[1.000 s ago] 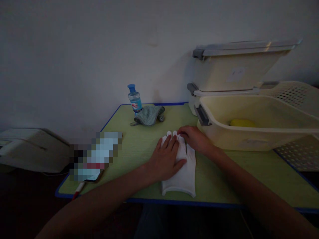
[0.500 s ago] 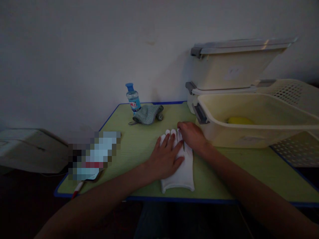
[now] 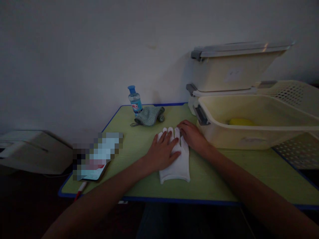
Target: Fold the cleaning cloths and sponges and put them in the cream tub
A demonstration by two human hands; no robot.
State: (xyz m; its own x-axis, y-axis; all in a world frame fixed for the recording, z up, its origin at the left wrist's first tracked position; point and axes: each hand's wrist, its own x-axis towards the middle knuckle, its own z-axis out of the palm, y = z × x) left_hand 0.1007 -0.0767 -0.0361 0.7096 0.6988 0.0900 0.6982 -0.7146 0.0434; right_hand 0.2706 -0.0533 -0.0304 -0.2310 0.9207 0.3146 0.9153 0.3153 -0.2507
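A white knit glove (image 3: 177,169) lies flat on the table, its fingers pointing away from me and its cuff towards me. My left hand (image 3: 161,154) rests on the glove with its fingers spread, pressing over the palm and finger bases. At the glove's right side, my right hand (image 3: 191,134) has its fingers bent together on the glove's fingertip area. Part of the glove under both hands is hidden.
A blue-capped bottle (image 3: 135,101) and a grey cloth (image 3: 149,116) are at the table's back. A phone (image 3: 106,151) with a cable lies left. To the right stands an open cream bin (image 3: 249,137) with a yellow item (image 3: 241,122) inside; a lidded box (image 3: 219,74) stands behind.
The glove has shifted slightly towards the back left, with my left hand moving along on it. My right hand's fingers have loosened a little and stretched along the glove's right side.
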